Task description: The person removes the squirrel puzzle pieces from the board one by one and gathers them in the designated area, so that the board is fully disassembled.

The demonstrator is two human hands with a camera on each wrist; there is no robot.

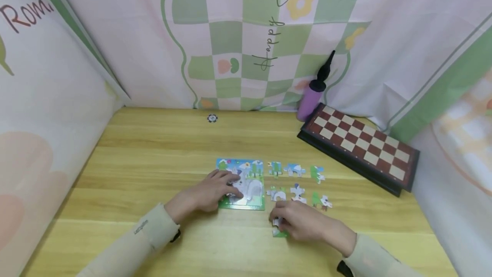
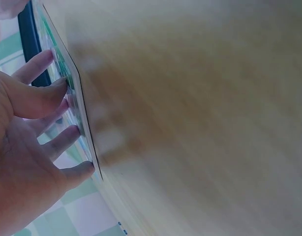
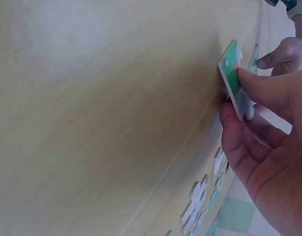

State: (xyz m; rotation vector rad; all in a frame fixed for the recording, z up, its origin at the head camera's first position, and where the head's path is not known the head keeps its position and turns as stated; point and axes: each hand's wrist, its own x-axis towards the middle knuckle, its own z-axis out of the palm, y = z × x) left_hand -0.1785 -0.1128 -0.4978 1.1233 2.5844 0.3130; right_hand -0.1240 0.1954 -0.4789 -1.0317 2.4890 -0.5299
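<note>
A puzzle board (image 1: 251, 204) printed with a pale animal, trees and blue sky lies flat on the table. My left hand (image 1: 210, 190) rests on its left part, fingers spread and fingertips on the surface; the left wrist view shows the fingertips (image 2: 81, 170) along the board's edge. Just right of the board's near corner, my right hand (image 1: 301, 222) pinches a puzzle piece (image 3: 231, 69) between thumb and fingers. That piece has a green part and a pale part, and in the right wrist view it is tilted up from the table. The fingers partly hide it in the head view.
Several loose puzzle pieces (image 1: 295, 170) lie in two rows right of the board. A folded checkered game board (image 1: 359, 142) sits at the back right, beside a purple hand pump (image 1: 308, 104) leaning on the curtain (image 1: 226, 37). A small round chip (image 1: 212, 118) lies near the back edge.
</note>
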